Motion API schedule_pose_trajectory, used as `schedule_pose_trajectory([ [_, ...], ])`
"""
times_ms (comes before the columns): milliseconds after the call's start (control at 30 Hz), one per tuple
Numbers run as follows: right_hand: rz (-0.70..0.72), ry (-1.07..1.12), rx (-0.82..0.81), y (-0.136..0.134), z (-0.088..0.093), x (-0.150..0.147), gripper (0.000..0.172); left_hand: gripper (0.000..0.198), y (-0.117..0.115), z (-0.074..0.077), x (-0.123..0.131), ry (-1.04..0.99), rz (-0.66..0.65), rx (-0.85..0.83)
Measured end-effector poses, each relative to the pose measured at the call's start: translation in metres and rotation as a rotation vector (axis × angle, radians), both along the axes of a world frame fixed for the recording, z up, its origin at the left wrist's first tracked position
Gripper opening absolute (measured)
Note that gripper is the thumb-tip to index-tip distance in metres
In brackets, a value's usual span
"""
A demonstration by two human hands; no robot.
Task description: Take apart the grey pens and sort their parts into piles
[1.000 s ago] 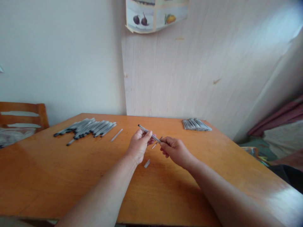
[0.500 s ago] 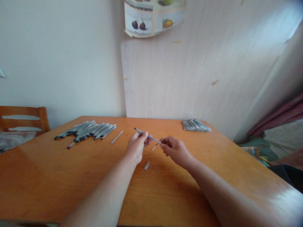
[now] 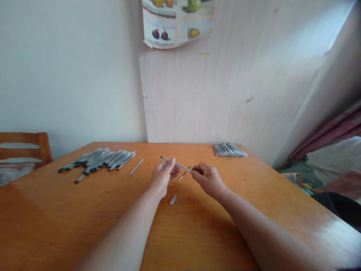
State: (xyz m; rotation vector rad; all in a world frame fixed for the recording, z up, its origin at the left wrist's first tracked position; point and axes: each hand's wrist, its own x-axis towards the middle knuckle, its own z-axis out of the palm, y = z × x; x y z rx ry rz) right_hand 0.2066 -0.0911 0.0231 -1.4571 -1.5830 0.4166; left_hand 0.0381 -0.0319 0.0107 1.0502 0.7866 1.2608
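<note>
Both of my hands are raised above the table around one slim pen [image 3: 182,166] with a clear barrel and a black end at the left. My left hand [image 3: 163,176] grips it between thumb and fingers near the black end. At the other end, my right hand [image 3: 207,177] pinches the tip, and its fingertips hide that part. Behind and below the pen lies a thin dark-and-white stick, like a pen refill [image 3: 184,174]. Closer to me lies a small translucent pen cap [image 3: 173,200]. A pale empty-looking tube [image 3: 136,167] lies left of my left hand.
On the left of the wooden table [image 3: 113,222] is a pile of clear pens with black ends [image 3: 98,159]. A neat stack of pens [image 3: 229,149] sits at the back right. A wooden chair [image 3: 43,146] stands at the left, and a wall rises behind the table.
The view has turned slightly, so the table's things appear a little further left and lower. Both hands keep their hold on the pen, with hardly any movement.
</note>
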Motion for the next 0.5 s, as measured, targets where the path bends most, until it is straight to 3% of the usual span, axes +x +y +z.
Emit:
schedule_pose_trajectory([
  [100,-0.05,-0.012,0.019,0.004,0.0,0.004,0.015,0.044,0.002,-0.003,0.0,0.096,0.043,0.038],
  [267,-0.192,-0.015,0.041,0.013,0.0,0.021,0.018,0.042,0.019,-0.02,-0.005,0.367,0.252,0.204],
  [500,-0.412,0.001,0.054,0.028,0.006,0.056,0.025,0.032,0.041,-0.041,-0.014,0.585,0.274,0.304],
])
